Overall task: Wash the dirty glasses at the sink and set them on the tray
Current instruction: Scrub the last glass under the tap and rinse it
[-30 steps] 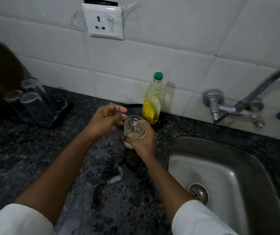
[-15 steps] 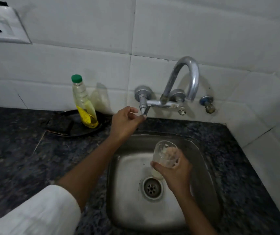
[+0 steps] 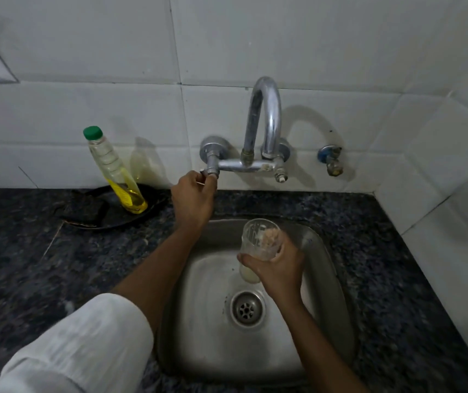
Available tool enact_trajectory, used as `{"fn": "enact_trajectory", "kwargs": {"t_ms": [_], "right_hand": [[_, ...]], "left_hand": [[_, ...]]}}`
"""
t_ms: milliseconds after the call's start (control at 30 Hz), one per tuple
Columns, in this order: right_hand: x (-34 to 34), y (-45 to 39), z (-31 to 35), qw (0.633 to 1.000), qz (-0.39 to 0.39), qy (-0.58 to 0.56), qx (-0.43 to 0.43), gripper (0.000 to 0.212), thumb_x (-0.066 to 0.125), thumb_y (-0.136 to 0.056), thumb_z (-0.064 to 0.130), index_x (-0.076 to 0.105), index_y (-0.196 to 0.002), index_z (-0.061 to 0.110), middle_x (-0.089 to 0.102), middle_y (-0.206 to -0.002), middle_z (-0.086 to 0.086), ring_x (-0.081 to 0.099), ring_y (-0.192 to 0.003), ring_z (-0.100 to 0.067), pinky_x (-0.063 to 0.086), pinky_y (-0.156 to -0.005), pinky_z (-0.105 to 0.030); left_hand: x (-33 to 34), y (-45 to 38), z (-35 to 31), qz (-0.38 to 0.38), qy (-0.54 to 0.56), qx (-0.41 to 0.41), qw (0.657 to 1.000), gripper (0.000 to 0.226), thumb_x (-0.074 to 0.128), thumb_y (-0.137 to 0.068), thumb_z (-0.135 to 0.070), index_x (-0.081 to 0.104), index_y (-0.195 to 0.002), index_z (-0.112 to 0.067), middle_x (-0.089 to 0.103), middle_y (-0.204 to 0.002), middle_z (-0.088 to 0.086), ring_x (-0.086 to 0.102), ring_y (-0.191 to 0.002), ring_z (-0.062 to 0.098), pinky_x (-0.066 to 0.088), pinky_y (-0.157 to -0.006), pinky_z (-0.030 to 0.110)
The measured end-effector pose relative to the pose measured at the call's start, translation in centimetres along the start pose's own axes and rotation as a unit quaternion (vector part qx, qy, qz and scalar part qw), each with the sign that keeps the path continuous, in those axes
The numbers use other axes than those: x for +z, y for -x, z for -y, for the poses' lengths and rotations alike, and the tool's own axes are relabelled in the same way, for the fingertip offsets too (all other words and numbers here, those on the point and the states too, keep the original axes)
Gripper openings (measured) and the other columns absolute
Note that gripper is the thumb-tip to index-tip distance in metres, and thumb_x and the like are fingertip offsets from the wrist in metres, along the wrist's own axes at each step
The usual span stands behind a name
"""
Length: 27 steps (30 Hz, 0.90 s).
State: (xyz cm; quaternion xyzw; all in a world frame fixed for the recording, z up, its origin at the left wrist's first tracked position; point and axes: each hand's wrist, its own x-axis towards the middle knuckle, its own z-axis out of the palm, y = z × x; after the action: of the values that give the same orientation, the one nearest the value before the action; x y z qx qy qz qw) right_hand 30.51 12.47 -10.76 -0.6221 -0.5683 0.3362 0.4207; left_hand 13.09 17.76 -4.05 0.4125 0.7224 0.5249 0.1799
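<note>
My right hand (image 3: 279,269) grips a clear soapy glass (image 3: 258,241) and holds it tilted over the steel sink (image 3: 326,279), below the curved spout of the wall tap (image 3: 265,120). My left hand (image 3: 193,198) is closed around the tap's left handle (image 3: 211,168). No water is visible from the spout. The tray and the other glasses are out of view.
A yellow dish-soap bottle (image 3: 116,171) with a green cap stands on a dark dish (image 3: 108,211) left of the tap. Dark speckled counter (image 3: 28,265) surrounds the sink. A small blue valve (image 3: 330,161) sticks out of the tiled wall at right. The drain (image 3: 247,309) lies mid-basin.
The view swung right from the counter to the sink. My right hand carried the glass over the basin. My left hand left the glass and took hold of the tap handle.
</note>
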Motion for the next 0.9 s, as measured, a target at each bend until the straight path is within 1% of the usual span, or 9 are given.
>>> {"fn": "enact_trajectory", "kwargs": {"t_ms": [100,233,400,500,633,733,800,833,900], "right_hand": [[0.7,-0.6,0.7,1.0,-0.005,-0.002,-0.01,0.065,0.084,-0.037,0.051,0.061,-0.095,0.033,0.067,-0.087,0.015,0.064,-0.08,-0.003,0.057,-0.071,-0.031],[1.1,-1.2,1.5,1.0,-0.019,-0.002,-0.019,0.061,0.079,-0.035,0.056,0.057,-0.088,0.035,0.064,-0.079,0.016,0.062,-0.074,-0.002,0.055,-0.067,-0.03],[0.9,-1.7,2.2,0.999,-0.027,0.008,-0.027,0.057,0.086,-0.04,0.048,0.055,-0.087,0.038,0.061,-0.079,0.022,0.058,-0.072,0.008,0.044,-0.058,-0.015],[0.8,-1.9,2.3,0.999,-0.025,0.008,-0.026,0.062,0.089,-0.043,0.042,0.061,-0.097,0.03,0.065,-0.086,0.016,0.059,-0.077,0.006,0.043,-0.06,-0.014],[0.6,-1.7,2.3,0.999,-0.028,0.009,-0.025,0.064,0.09,-0.043,0.042,0.063,-0.098,0.025,0.067,-0.088,0.011,0.061,-0.077,0.0,0.046,-0.061,-0.017],[0.5,-1.3,2.4,0.999,-0.05,0.0,-0.013,0.06,0.085,-0.039,0.051,0.061,-0.089,0.028,0.066,-0.08,0.012,0.062,-0.071,-0.003,0.048,-0.058,-0.022],[0.7,-0.9,2.5,0.998,-0.059,-0.015,0.006,0.058,0.083,-0.04,0.053,0.06,-0.088,0.029,0.067,-0.079,0.012,0.063,-0.07,-0.004,0.051,-0.059,-0.025],[0.8,-0.6,2.7,0.998,-0.059,-0.02,0.016,0.058,0.082,-0.042,0.053,0.06,-0.089,0.029,0.068,-0.081,0.012,0.064,-0.071,-0.004,0.051,-0.06,-0.025],[1.0,-0.2,3.0,0.999,-0.035,-0.01,0.033,0.056,0.082,-0.05,0.051,0.059,-0.097,0.03,0.068,-0.088,0.012,0.066,-0.079,-0.005,0.053,-0.065,-0.026]], "left_hand": [[0.1,-0.1,0.2,0.0,0.044,-0.023,0.999,0.026,0.06,-0.09,-0.02,0.059,-0.064,-0.022,0.071,-0.066,0.005,0.071,-0.065,0.026,0.059,-0.069,0.05],[0.1,-0.5,0.5,0.006,0.072,-0.039,0.997,0.027,0.06,-0.09,-0.018,0.06,-0.063,-0.023,0.072,-0.066,0.006,0.072,-0.064,0.025,0.06,-0.07,0.049],[0.2,-0.4,0.9,0.003,0.105,-0.064,0.992,0.018,0.057,-0.093,-0.016,0.067,-0.084,-0.005,0.074,-0.073,0.008,0.073,-0.065,0.019,0.062,-0.068,0.045],[0.3,-0.2,0.9,-0.006,0.123,-0.071,0.99,0.019,0.056,-0.094,-0.015,0.068,-0.09,0.0,0.074,-0.08,0.013,0.073,-0.068,0.021,0.062,-0.068,0.042],[0.4,0.4,1.1,0.012,0.176,-0.097,0.98,0.018,0.055,-0.097,-0.023,0.064,-0.097,-0.007,0.073,-0.084,0.005,0.072,-0.078,0.019,0.059,-0.071,0.037],[1.6,3.6,3.1,0.114,0.266,-0.248,0.925,0.035,0.05,-0.096,-0.044,0.057,-0.119,-0.017,0.067,-0.114,0.009,0.062,-0.108,0.025,0.051,-0.09,0.045],[2.7,6.9,4.7,0.243,0.313,-0.365,0.842,0.056,0.046,-0.092,-0.06,0.058,-0.129,-0.019,0.065,-0.124,0.013,0.059,-0.116,0.032,0.046,-0.1,0.054],[3.3,8.4,5.3,0.305,0.35,-0.385,0.798,0.061,0.045,-0.09,-0.063,0.062,-0.128,-0.019,0.067,-0.124,0.014,0.06,-0.118,0.033,0.044,-0.103,0.055],[4.3,10.0,5.7,0.32,0.455,-0.394,0.731,0.056,0.042,-0.095,-0.056,0.067,-0.125,-0.015,0.068,-0.125,0.016,0.063,-0.118,0.031,0.048,-0.102,0.049]]}}
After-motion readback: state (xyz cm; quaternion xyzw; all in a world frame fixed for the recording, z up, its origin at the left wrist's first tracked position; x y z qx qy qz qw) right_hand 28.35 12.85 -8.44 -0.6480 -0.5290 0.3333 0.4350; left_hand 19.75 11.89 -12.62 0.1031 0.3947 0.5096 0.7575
